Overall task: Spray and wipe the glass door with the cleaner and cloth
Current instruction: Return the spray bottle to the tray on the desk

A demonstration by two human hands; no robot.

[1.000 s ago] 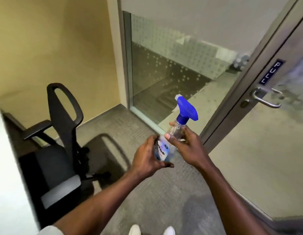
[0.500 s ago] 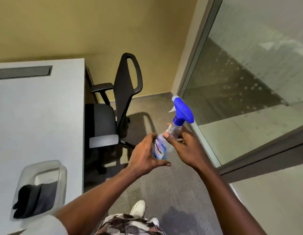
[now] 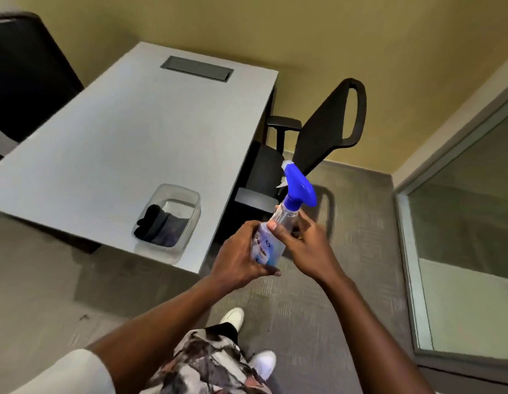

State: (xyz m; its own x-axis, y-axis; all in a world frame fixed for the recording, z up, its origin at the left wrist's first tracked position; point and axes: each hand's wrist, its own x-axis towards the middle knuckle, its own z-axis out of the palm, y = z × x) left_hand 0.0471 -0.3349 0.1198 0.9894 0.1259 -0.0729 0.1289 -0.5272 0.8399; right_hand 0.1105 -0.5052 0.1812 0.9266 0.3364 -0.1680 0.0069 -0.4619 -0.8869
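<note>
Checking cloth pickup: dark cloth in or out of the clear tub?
In. Dark cloth lies bunched inside the clear plastic tub on the grey desk.

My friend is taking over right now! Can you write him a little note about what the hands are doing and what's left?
Left hand: wrapped around the lower body of the spray bottle.
Right hand: gripping the bottle near its neck, below the blue trigger head.
Cloth: dark, lying in the clear tub on the grey desk, not picked up.
Glass: off to the right.
Done: bottle in hand.
Left: probably fetch the cloth, then spray and wipe.
</note>
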